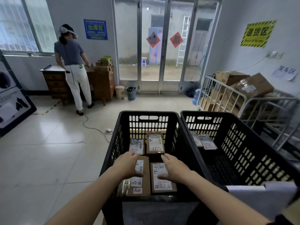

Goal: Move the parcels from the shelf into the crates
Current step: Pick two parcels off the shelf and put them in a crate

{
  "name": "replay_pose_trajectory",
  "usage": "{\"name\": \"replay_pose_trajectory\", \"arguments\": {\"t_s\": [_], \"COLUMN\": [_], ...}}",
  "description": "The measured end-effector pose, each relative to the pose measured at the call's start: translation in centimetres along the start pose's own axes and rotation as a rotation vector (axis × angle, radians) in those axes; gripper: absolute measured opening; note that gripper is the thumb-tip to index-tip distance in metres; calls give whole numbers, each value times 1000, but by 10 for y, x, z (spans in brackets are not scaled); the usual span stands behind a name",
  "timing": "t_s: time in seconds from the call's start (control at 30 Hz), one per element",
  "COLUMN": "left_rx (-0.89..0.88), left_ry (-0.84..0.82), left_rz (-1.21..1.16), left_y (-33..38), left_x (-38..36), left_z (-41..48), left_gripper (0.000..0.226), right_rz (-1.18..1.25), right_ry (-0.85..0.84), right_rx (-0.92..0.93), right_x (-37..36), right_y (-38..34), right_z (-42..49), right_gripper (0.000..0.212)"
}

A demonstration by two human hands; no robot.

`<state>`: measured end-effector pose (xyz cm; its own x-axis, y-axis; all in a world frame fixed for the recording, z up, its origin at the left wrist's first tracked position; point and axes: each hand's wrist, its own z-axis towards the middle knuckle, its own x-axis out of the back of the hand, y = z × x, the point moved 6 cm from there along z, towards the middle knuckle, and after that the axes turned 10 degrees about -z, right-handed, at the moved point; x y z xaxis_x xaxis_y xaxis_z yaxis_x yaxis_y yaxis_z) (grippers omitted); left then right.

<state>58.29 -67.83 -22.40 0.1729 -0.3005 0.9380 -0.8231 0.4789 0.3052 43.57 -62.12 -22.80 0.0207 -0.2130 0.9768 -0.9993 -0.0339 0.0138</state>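
Two black slotted crates stand side by side in front of me. The left crate (146,113) holds several brown labelled parcels: a near-left parcel (136,187), a near-right parcel (162,181), and two smaller parcels behind, one at the far left (136,146) and one at the far right (155,142). My left hand (128,164) is spread palm down over the near-left parcel. Over the near-right parcel my right hand (173,168) hovers with fingers apart, gripping nothing. The right crate (211,113) has two flat parcels (205,141) at its far end. No shelf is in view.
A person (73,62) stands at a wooden desk (100,82) at the back left. A cable (90,125) and power strip (109,131) lie on the tiled floor. A metal cage cart (253,101) of cardboard boxes sits right. Two bins (131,93) stand by the glass doors.
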Motion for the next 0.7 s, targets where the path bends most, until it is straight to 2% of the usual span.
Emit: {"name": "replay_pose_trajectory", "arguments": {"t_s": [0.2,0.4,0.7], "left_rx": [-99,-179,-309], "left_ry": [107,136,118], "left_rz": [-2,-7,-12], "left_y": [23,39,91], "left_x": [15,10,-26], "left_z": [-51,-102,-161], "left_gripper": [76,80,75], "right_rz": [68,95,114], "right_ry": [122,213,202], "right_rx": [-91,-175,-352], "right_x": [18,17,-19], "right_y": [-11,-25,-15], "right_z": [-52,-121,-230], "right_gripper": [80,78,77]}}
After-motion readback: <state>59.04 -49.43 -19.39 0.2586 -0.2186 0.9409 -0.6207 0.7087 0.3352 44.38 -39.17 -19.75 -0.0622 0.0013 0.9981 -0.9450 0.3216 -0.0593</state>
